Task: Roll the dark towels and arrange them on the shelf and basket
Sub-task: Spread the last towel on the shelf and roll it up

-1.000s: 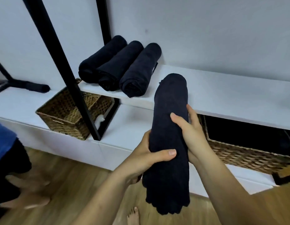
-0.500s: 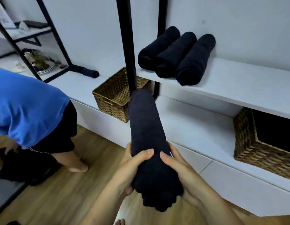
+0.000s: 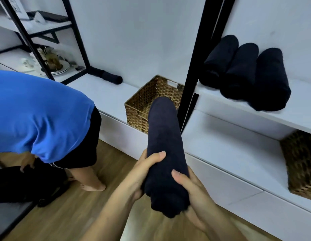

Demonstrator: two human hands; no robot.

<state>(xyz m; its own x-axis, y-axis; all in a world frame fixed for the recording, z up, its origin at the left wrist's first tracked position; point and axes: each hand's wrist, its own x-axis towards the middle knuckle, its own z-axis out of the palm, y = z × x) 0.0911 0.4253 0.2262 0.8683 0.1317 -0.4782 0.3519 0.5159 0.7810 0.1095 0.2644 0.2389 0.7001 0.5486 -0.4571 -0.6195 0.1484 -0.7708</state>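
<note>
A rolled dark towel (image 3: 164, 136) stands nearly upright in front of me, held near its lower end by both hands. My left hand (image 3: 144, 173) grips it from the left and my right hand (image 3: 191, 190) wraps it from the right. Its top end overlaps the front of an open wicker basket (image 3: 142, 105) on the low white ledge. Three rolled dark towels (image 3: 245, 72) lie side by side on the upper white shelf (image 3: 281, 117) at the right. One more rolled dark towel (image 3: 111, 78) lies on the ledge by the wall.
A person in a blue shirt (image 3: 38, 112) bends over dark cloth (image 3: 26, 185) on the wooden floor at the left. A black post (image 3: 194, 66) separates basket and shelf. A second wicker basket (image 3: 300, 162) sits under the shelf at the right. Dishes (image 3: 53, 66) rest on a far-left rack.
My view has swung left, so the shelf towels slid to the right and the left basket came to the centre. The towel in my hands moved from the shelf toward the basket.
</note>
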